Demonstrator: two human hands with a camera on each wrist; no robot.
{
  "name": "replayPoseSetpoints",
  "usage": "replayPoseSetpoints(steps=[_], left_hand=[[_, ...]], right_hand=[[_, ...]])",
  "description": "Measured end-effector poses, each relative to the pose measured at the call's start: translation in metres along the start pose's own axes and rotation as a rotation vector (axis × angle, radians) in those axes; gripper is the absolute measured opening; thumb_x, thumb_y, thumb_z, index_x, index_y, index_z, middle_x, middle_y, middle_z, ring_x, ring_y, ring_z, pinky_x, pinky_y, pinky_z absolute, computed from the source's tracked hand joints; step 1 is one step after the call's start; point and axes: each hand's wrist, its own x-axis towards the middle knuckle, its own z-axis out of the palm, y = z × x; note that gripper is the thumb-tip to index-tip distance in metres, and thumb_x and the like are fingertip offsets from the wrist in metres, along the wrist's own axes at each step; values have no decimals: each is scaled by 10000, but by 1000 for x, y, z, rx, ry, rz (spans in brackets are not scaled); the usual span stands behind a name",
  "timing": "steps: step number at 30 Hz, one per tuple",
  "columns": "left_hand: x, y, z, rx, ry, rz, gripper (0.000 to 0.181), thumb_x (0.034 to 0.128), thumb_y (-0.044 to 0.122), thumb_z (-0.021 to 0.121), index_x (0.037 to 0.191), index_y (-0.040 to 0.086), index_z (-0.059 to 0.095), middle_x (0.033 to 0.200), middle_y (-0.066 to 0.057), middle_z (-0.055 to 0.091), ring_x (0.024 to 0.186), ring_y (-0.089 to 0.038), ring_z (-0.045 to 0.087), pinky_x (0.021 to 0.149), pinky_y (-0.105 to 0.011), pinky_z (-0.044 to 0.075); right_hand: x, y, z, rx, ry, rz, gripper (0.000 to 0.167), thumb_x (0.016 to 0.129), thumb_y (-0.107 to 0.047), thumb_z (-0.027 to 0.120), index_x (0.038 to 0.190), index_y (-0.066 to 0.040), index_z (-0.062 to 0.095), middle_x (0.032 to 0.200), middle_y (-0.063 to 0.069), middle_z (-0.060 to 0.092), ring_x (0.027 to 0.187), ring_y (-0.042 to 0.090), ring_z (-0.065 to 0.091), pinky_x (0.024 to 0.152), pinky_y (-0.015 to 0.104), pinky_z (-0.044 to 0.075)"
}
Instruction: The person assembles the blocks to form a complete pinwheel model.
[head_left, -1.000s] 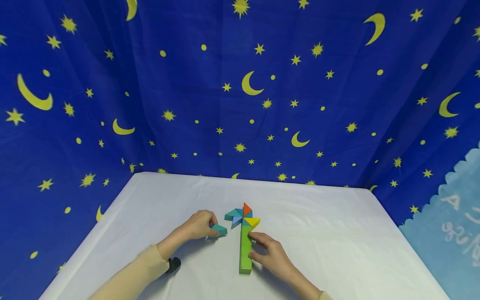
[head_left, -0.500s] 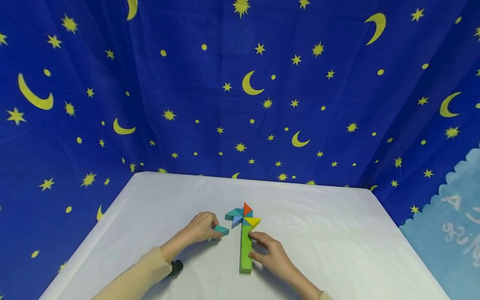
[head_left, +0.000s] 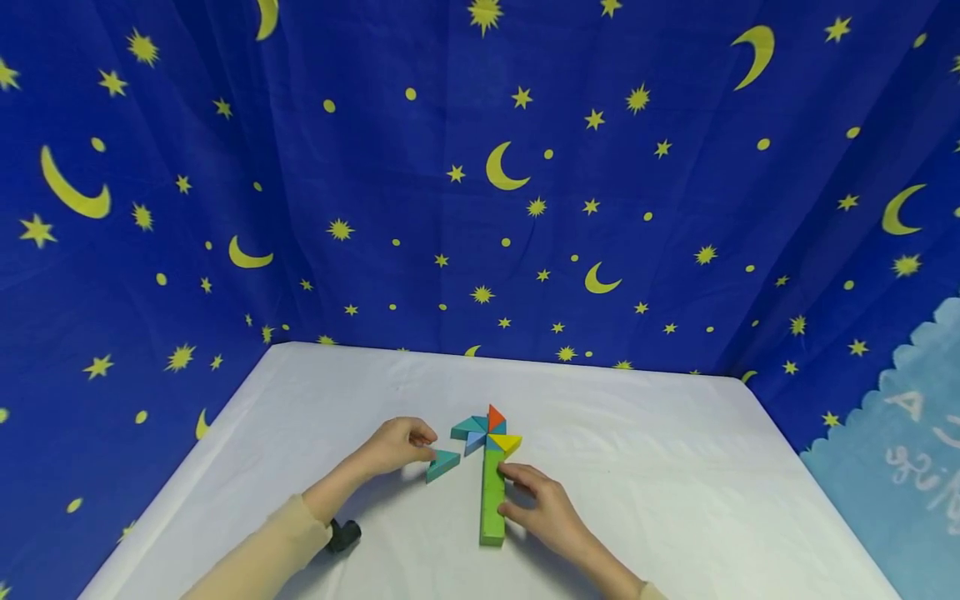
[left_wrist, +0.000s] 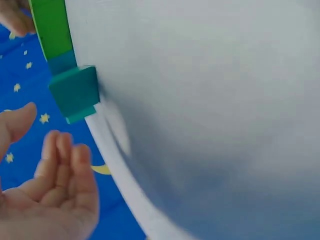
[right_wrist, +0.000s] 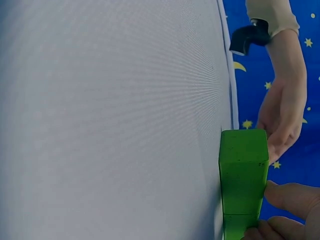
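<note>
A teal triangular block lies on the white tabletop, apart from the block figure. Just left of it is my left hand; the left wrist view shows its thumb and fingers spread, with a gap between them and the teal block. My right hand touches the right side of a long green bar with thumb and fingertips, its fingers loosely bent. The right wrist view shows a seam across the bar. Above the bar, a pinwheel shape includes an orange-red triangle, a yellow triangle and several blue and teal triangles.
A black camera mount sticks out under the left sleeve. White cloth covers the table. Blue curtains with yellow moons and stars stand behind and beside it. A light blue panel with white lettering hangs at the right.
My left hand held the teal triangle and moved it slightly right and turned it. Now the hand is off it, drawn a little up and left. The right hand stays at the green bar.
</note>
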Motion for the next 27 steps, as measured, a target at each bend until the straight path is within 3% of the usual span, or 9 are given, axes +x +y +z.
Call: replayPoseSetpoints(steps=[4,9,13,17,27], left_hand=[[-1,-13,-5,-205,-80,27,312,827,31,667,1106,-93,607,1011,-155,624,903,-231,573,769,-327,494],[-1,-21,-5,-340,-161,29,381,796,-35,637,1153,-142,553,1063,-193,608,965,-285,569,784,-304,501],[-2,-17,-2,-303,-182,29,380,767,-63,671,1124,-135,565,977,-117,620,902,-229,572,759,-288,500],[-4,-10,2,-245,-161,44,381,739,-72,719,1089,-128,579,928,-105,623,852,-199,574,733,-278,503],[-8,-1,13,-225,-88,-26,365,738,-4,758,1044,-105,586,866,-64,640,788,-155,612,711,-281,522]], right_hand=[[0,0,0,1,1,0,530,822,-140,736,1288,21,541,1297,131,544,1196,284,509,951,291,446],[-1,1,-1,9,-2,7,533,824,-148,735,1292,15,539,1302,134,541,1200,286,506,953,295,445],[-1,0,-1,16,-2,7,532,825,-146,735,1293,13,539,1302,133,540,1203,286,504,954,296,443],[-1,-1,-1,15,-3,4,528,827,-142,732,1293,15,538,1301,133,541,1202,289,504,954,298,444],[-1,0,0,-2,2,-18,525,827,-131,729,1285,36,536,1292,142,545,1191,292,513,948,289,448]])
